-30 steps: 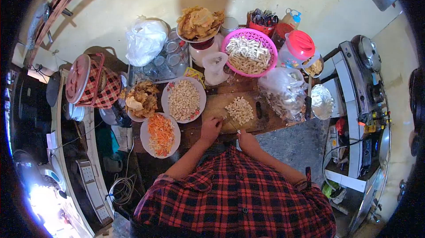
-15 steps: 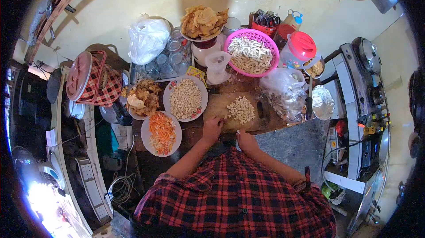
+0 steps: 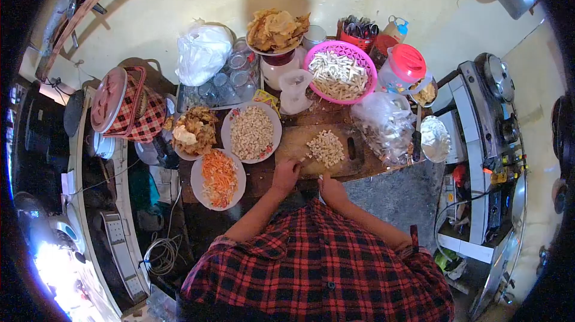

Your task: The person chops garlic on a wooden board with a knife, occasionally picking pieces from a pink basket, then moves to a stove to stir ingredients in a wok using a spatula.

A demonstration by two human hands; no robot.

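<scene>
On a wooden cutting board (image 3: 293, 138) lies a heap of small pale diced pieces (image 3: 326, 148). My left hand (image 3: 286, 175) rests at the board's front left part, fingers curled down; what they hold, if anything, is too small to make out. My right hand (image 3: 333, 191) is closed at the board's front edge, with a small whitish thing showing at its fingertips that I cannot identify. Left of the board stand a plate of pale diced pieces (image 3: 251, 132) and a plate of orange shreds (image 3: 219, 178). Behind it, a pink basket (image 3: 374, 85) holds pale cut sticks.
A bowl of brown fried pieces (image 3: 194, 132) sits at the left, before a tray of glass jars (image 3: 230, 82). Right of the board lies a clear plastic bag (image 3: 386, 124), beside a knife (image 3: 417, 145) and foil-covered dish (image 3: 435, 139). A stove (image 3: 479, 100) stands far right.
The view has shifted very slightly. Both hands stay in nearly the same place at the board's front edge.
</scene>
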